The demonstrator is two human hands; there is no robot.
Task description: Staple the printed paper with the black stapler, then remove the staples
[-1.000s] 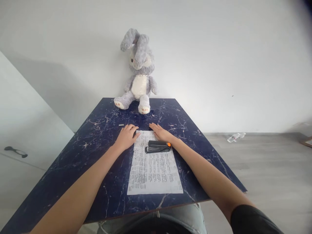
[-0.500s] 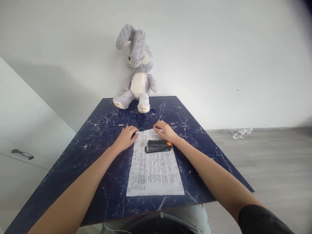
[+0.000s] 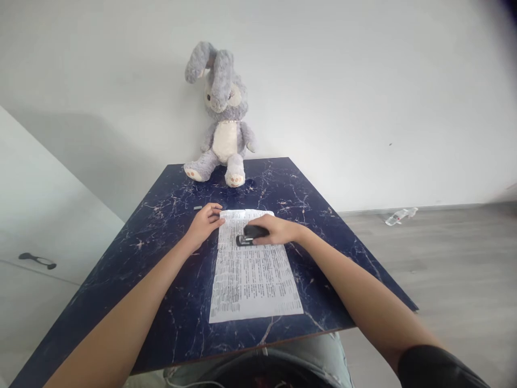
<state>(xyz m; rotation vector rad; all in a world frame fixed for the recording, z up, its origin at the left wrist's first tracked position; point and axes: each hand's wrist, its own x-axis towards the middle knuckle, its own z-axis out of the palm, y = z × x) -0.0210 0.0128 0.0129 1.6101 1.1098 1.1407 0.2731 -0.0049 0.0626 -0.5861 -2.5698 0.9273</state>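
Printed paper [image 3: 256,285] lies flat on the dark blue marbled table [image 3: 169,302]; whether it is one sheet or a stack I cannot tell. On its upper part is a black stapler [image 3: 254,231], jaw end pointing left. My right hand [image 3: 277,229] is closed around the stapler's back end, covering its orange part. At the paper's upper left edge rests my left hand [image 3: 205,222], fingers loosely bent and apart, thumb at the edge, holding nothing. A small grey strip, perhaps staples [image 3: 197,207], lies just beyond the left hand.
A grey plush rabbit [image 3: 226,124] sits at the table's far end against the wall. To the left stands a white cabinet with a dark handle [image 3: 37,261]. A clear plastic item [image 3: 401,216] lies on the floor at right, by the wall.
My right hand has come back from the paper's top edge and taken hold of the stapler. My left hand has shifted slightly, its fingers lifting from the paper's corner. The view has turned a little.
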